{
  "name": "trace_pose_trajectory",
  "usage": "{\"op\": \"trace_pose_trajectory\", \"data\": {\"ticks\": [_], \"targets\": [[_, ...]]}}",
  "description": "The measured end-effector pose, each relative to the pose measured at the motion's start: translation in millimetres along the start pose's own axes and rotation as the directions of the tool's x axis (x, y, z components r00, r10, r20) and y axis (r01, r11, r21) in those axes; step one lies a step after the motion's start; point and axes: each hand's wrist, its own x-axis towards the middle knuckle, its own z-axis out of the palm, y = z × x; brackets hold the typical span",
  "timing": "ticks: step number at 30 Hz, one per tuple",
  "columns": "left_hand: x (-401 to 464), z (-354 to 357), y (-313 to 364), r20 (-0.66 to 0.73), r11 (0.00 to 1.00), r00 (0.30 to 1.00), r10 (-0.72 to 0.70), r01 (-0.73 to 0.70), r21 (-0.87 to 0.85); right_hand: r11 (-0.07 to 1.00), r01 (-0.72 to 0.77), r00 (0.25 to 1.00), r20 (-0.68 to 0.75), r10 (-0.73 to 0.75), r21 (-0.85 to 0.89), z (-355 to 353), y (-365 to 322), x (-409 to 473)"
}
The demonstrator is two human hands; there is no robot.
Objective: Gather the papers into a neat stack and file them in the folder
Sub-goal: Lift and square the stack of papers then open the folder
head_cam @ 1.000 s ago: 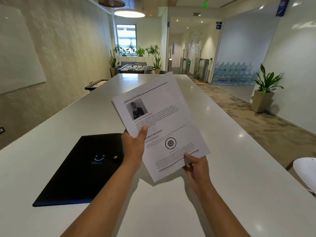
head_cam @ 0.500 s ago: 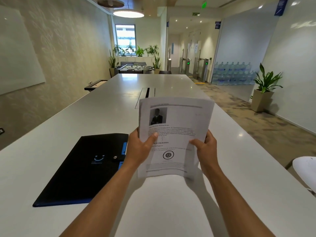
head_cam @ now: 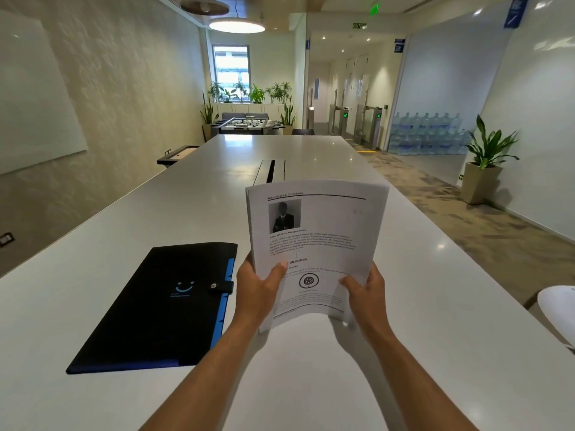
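Head view, item one: papers (head_cam: pixel 314 244), a thin printed sheaf held upright above the table (head_cam: pixel 435 321), lower edge apparently just clear of the surface. Left hand (head_cam: pixel 258 287) closed on the lower left edge, thumb laid across the front page; right hand (head_cam: pixel 367 293) closed on the lower right edge, thumb forward, remaining fingers hidden behind the sheets. Handling, as judged: light, limp, already bowing between the two grips; smooth sheets likely to slide against one another, so best pinched at opposite side edges and tapped on the table to square them. Item two: folder (head_cam: pixel 161 306), black with blue trim, lying flat and shut under a snap tab, just left of the left hand and apart from the papers; it would need unfastening first. Surface: long white glossy table with a dark cable slot (head_cam: pixel 270 171) beyond the papers. Room: textured wall with whiteboard to the left, potted plant (head_cam: pixel 485 157) and stacked water bottles to the right, foosball table at the far end.
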Motion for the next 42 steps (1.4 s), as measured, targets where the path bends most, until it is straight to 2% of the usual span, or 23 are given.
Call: {"op": "trace_pose_trajectory", "data": {"ticks": [5, 8, 15, 21, 29, 33, 36, 39, 42], "targets": [[7, -2, 7, -0.011, 0.999, 0.999, 0.039, -0.039, 0.029, 0.993, 0.055, 0.998, 0.001, -0.055, -0.109, -1, -7, 3], [14, -6, 9, 0.019, 1.0, 1.0, 0.007, -0.007, 0.009, 0.982, 0.055, 0.998, 0.019, -0.052, -0.182, -5, -8, 5], [16, -8, -16, 0.08, 0.966, 0.965, -0.25, 0.254, -0.045, 0.934, -0.178, 0.97, 0.107, 0.22, -0.31, -7, 4, -3], [5, -7, -37, 0.094, 0.941, 0.942, -0.323, 0.308, 0.141, 0.876, -0.299, 0.937, 0.057, 0.345, -0.379, 0, 14, -14], [-5, -2, -55, 0.064, 0.886, 0.964, -0.257, 0.208, 0.415, 0.775, -0.228, 0.948, 0.046, 0.314, -0.59, 4, 25, -15], [-5, 1, -56, 0.068, 0.816, 0.973, -0.22, 0.146, 0.56, 0.683, -0.184, 0.951, 0.048, 0.306, -0.707, 7, 28, -12], [-4, 1, -57, 0.057, 0.722, 0.975, -0.213, 0.118, 0.681, 0.606, -0.16, 0.947, 0.053, 0.318, -0.779, 8, 29, -13], [-3, -5, -60, 0.033, 0.586, 0.988, -0.152, 0.063, 0.808, 0.449, -0.074, 0.959, 0.059, 0.276, -0.89, 8, 30, -13], [3, -16, -59, 0.019, 0.563, 0.998, -0.061, 0.019, 0.826, 0.331, -0.059, 0.982, 0.004, 0.187, -0.942, 10, 26, -13]]}}
